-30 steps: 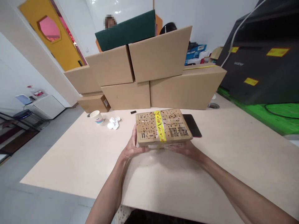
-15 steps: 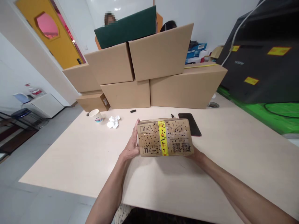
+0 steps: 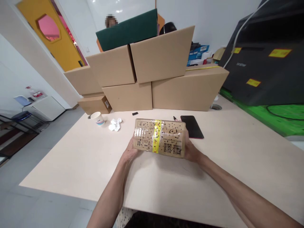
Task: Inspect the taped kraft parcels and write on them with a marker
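Observation:
A small cardboard box with dark printed marks and a yellow tape strip is held between both hands over the table. My left hand grips its left side, with most fingers hidden behind it. On the right side my right hand holds the box, its fingers partly hidden too. Just behind the box, to the right, lie a black phone and a small black pen-like item.
Large cardboard boxes are stacked across the back of the table, a green box on top. A paper cup, crumpled tissue and a small black piece lie left. A person's head shows behind the stack.
The box has shifted left and slightly up in view and its front face has turned. Both hands moved with it, and more of my right hand shows now.

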A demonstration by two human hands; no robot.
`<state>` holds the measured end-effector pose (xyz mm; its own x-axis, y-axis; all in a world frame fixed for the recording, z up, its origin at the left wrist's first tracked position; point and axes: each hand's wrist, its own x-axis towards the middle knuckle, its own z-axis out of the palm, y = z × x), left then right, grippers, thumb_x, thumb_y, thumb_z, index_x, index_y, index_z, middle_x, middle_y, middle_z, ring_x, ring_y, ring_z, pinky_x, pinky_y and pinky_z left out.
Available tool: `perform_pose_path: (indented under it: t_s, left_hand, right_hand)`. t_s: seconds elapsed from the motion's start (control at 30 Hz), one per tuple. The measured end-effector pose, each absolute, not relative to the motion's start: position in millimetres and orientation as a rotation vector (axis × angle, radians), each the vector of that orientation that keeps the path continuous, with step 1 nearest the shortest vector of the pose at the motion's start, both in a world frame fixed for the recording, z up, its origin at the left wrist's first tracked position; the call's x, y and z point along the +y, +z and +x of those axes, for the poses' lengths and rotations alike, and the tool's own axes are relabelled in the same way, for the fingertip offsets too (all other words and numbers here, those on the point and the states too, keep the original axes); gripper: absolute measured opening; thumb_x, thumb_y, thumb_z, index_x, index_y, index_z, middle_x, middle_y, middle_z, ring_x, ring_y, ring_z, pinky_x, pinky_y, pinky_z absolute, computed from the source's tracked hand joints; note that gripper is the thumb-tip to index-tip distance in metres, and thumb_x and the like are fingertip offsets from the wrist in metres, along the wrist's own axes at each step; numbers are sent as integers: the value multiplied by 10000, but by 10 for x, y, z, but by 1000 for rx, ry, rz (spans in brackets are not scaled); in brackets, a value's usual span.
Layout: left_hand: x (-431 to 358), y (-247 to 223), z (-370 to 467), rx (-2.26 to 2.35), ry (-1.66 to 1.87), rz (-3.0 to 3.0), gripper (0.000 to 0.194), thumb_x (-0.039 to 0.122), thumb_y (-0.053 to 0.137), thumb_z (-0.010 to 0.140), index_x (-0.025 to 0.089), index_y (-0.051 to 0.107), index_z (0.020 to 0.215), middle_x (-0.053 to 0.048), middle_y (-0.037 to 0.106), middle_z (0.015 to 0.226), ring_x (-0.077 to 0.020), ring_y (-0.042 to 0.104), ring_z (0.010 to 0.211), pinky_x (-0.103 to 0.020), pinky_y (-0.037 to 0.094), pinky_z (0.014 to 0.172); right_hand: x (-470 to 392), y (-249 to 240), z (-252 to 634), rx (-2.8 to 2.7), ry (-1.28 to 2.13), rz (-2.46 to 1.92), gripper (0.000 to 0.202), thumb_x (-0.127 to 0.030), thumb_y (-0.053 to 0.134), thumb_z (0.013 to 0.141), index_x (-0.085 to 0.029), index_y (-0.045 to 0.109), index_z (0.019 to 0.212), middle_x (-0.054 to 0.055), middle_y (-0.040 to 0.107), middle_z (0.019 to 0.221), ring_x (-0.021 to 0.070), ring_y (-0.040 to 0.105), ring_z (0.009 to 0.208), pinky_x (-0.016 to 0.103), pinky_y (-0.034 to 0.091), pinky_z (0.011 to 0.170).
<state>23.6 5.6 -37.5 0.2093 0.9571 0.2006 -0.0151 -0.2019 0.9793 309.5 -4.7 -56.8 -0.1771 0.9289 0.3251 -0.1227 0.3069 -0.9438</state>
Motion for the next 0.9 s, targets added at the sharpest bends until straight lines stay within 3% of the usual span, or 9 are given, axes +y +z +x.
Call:
perform_pose_path:
  t_s: [0.07, 0.13, 0.23, 0.33, 0.53, 0.67, 0.8, 0.9]
  left_hand:
    - [74, -378, 270, 1032, 1205, 1464, 465, 597, 907, 676, 231, 754, 918, -104, 781, 996, -386, 701, 1106, -661, 498, 1096]
    - [106, -388, 308, 1064, 1304, 1416, 517, 649, 888, 682, 225, 728, 932, -108, 774, 1035, -378, 688, 1135, -630, 504, 1091]
    - [137, -371, 347, 999, 1556, 1339, 664, 608, 929, 664, 264, 641, 1153, -93, 711, 1253, -326, 630, 1268, -512, 499, 1132]
    - [118, -313, 352, 939, 1646, 1324, 775, 581, 924, 701, 314, 529, 1312, -92, 612, 1416, -291, 568, 1365, -428, 488, 1152]
    - [47, -252, 344, 860, 1593, 1379, 941, 610, 876, 749, 369, 402, 1525, -103, 452, 1612, -338, 440, 1521, -455, 415, 1233]
    - [44, -296, 323, 852, 1611, 1337, 883, 600, 805, 833, 405, 382, 1583, -63, 420, 1669, -328, 362, 1584, -469, 382, 1264]
    - [13, -327, 309, 812, 1574, 1367, 848, 702, 710, 866, 370, 427, 1593, -57, 416, 1691, -339, 294, 1619, -483, 305, 1311]
    - [-37, -318, 332, 780, 1485, 1513, 869, 747, 673, 865, 315, 450, 1585, -91, 412, 1690, -367, 265, 1623, -504, 244, 1330]
  right_hand:
    - [-27, -603, 3092, -1569, 932, -818, 1277, -409, 996, 603, -443, 267, 1652, 4, 190, 1780, 373, 93, 1662, 568, 114, 1354]
    - [-14, -628, 3089, -1697, 753, -833, 1223, -438, 936, 714, -397, 188, 1681, 58, 167, 1784, 408, 118, 1651, 621, 111, 1343]
    - [-14, -635, 3082, -1831, 600, -866, 1141, -461, 863, 813, -332, 150, 1694, 136, 185, 1766, 441, 161, 1634, 686, 149, 1317]
    - [-22, -625, 3078, -1888, 528, -886, 1050, -473, 792, 884, -337, 140, 1696, 153, 218, 1744, 431, 205, 1622, 687, 200, 1309]
    - [-48, -627, 3045, -1851, 538, -886, 1005, -487, 764, 903, -325, 167, 1695, 165, 286, 1695, 426, 268, 1591, 674, 299, 1282]
    - [-94, -682, 2967, -1831, 643, -828, 973, -469, 768, 903, -337, 206, 1685, 154, 286, 1702, 405, 267, 1599, 646, 334, 1275]
    - [-140, -801, 2888, -1847, 790, -735, 924, -429, 755, 919, -353, 227, 1674, 146, 289, 1710, 385, 308, 1590, 612, 410, 1233]
    - [-170, -870, 2854, -1915, 868, -720, 950, -414, 733, 938, -386, 147, 1686, 137, 277, 1718, 365, 328, 1582, 613, 417, 1223]
